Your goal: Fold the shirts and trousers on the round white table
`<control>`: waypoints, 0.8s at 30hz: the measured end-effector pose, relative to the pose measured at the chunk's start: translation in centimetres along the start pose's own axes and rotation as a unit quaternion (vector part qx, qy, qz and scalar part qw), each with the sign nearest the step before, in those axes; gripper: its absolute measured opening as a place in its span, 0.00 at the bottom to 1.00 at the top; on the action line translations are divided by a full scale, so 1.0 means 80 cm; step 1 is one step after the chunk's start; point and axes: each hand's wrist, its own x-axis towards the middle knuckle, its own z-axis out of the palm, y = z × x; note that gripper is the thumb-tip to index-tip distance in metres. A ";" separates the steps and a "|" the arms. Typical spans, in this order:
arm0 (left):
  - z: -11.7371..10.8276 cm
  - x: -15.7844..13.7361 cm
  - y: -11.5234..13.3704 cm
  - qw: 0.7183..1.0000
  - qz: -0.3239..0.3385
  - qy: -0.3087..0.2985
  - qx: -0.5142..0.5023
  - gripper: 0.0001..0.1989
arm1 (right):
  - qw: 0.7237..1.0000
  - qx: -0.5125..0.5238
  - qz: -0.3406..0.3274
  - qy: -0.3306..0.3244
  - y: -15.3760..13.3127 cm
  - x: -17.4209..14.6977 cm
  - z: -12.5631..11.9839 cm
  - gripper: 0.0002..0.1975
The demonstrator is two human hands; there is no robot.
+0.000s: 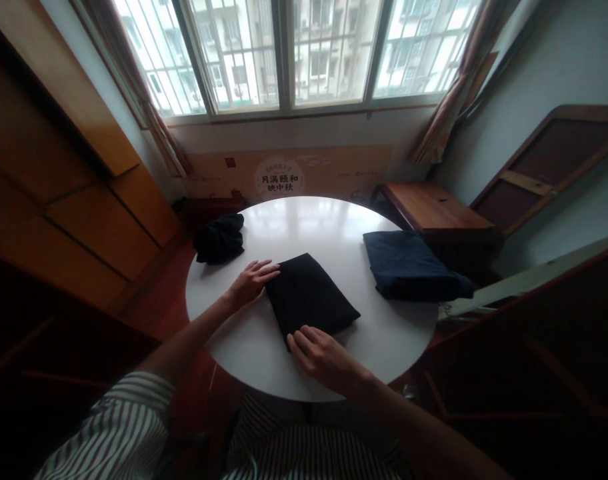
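Note:
A flat, folded black garment (309, 293) lies at an angle on the white round table (264, 363); its exact kind does not show. At its left corner rests my left hand (254, 281), fingers stretched out and their tips touching the cloth. My right hand (324, 353) is at the near corner, with fingers bent and closed on the edge of the fabric. The right thumb is partly hidden by the hand.
A crumpled black cloth (219, 239) sits at the table's left edge. On the right, a folded dark navy cloth pile (411, 267) reaches over the rim. Behind stand a wooden side table (441, 203) and a long printed cardboard box (334, 170) below the window.

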 end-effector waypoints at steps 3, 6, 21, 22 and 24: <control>-0.005 0.000 0.022 0.998 -0.057 0.030 -0.018 0.34 | 0.995 0.090 0.030 0.018 0.003 0.009 -0.011 0.10; -0.012 -0.002 0.070 0.996 -0.070 0.021 -0.054 0.31 | 0.978 0.169 0.106 0.055 0.047 0.022 -0.022 0.13; -0.030 -0.058 0.199 0.970 -0.039 0.023 -0.240 0.16 | 0.838 0.286 0.464 -0.027 0.221 0.078 0.045 0.42; -0.030 -0.056 0.188 0.955 -0.115 0.089 -0.257 0.15 | 0.813 0.303 0.496 -0.030 0.225 0.077 0.042 0.43; -0.028 -0.044 0.159 0.890 -0.292 0.188 -0.295 0.12 | 0.771 0.352 0.529 -0.047 0.233 0.077 0.037 0.38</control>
